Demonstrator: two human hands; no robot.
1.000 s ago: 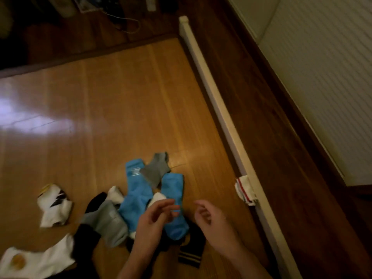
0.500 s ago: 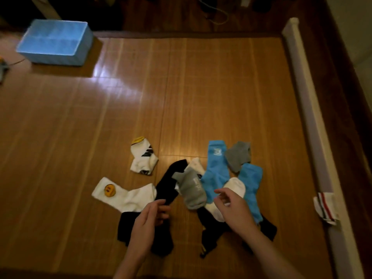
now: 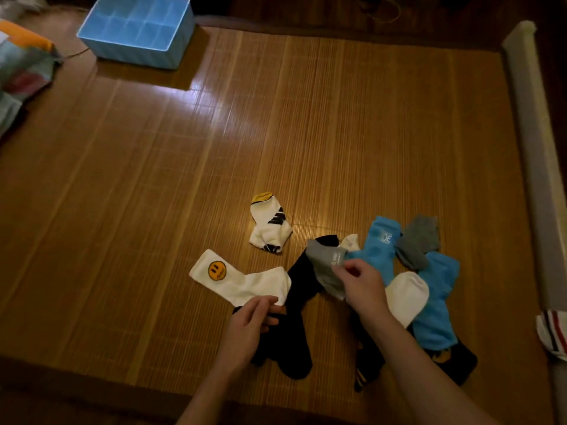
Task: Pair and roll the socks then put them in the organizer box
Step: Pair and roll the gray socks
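- Bamboo mat (image 3: 276, 133), dimly lit: the socks lie heaped toward its near right edge, and the organizer box (image 3: 135, 58) sits at its far left corner, well apart.
- The right hand (image 3: 363, 286) pinches a grey sock (image 3: 322, 262) that overlaps the black sock (image 3: 299, 280); lifting it could drag neighbouring socks along.
- The left hand (image 3: 245, 326) is loosely curled over the black sock; I cannot tell whether it grips.
- In this light the dark socks could be mispaired.

We see a mat (image 3: 276, 133) of fine bamboo slats, ribbed, glossy where the light strikes, a box (image 3: 135, 55) of smooth blue plastic, a grey sock (image 3: 322, 265) and white sock (image 3: 245, 283) of soft matt knit cloth, beyond our mat a floor (image 3: 306, 10) of dark polished wood
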